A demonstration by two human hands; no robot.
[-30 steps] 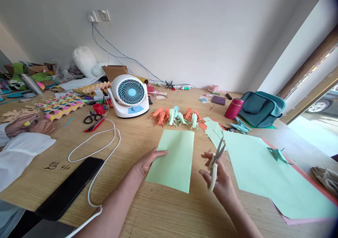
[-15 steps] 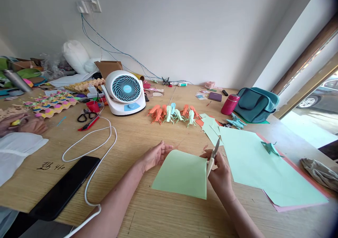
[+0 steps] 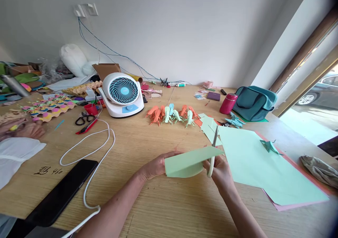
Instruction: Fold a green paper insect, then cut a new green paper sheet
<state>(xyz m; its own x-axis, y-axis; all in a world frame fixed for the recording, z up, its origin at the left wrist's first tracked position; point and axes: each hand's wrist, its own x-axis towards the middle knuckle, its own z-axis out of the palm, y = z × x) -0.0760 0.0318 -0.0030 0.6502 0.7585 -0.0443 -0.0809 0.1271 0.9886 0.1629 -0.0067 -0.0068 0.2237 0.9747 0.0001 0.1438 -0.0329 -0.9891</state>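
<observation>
A light green sheet of paper (image 3: 187, 162) is held up off the table, tilted and slightly bowed, with its near edge curving down. My left hand (image 3: 156, 166) is closed on the sheet's left end, its fingers partly hidden behind the paper. In my right hand (image 3: 221, 169) is a pair of scissors (image 3: 211, 166) with cream handles, the blades pointing up and away past the sheet's right end. The fingers of that hand also touch the paper near its right corner.
Folded orange and green paper figures (image 3: 171, 114) stand ahead, left of large green sheets (image 3: 245, 157). A fan (image 3: 123, 95), a black phone (image 3: 63, 192) and a white cable (image 3: 85, 192) lie leftward. Another person's hand (image 3: 30, 129) works at far left. A pink bottle (image 3: 228, 103) stands beside a teal bag (image 3: 255, 104).
The green sheet has turned from facing up to a steep tilt. My left hand has gone from open beside it to holding its left end. The scissors stay in my right hand.
</observation>
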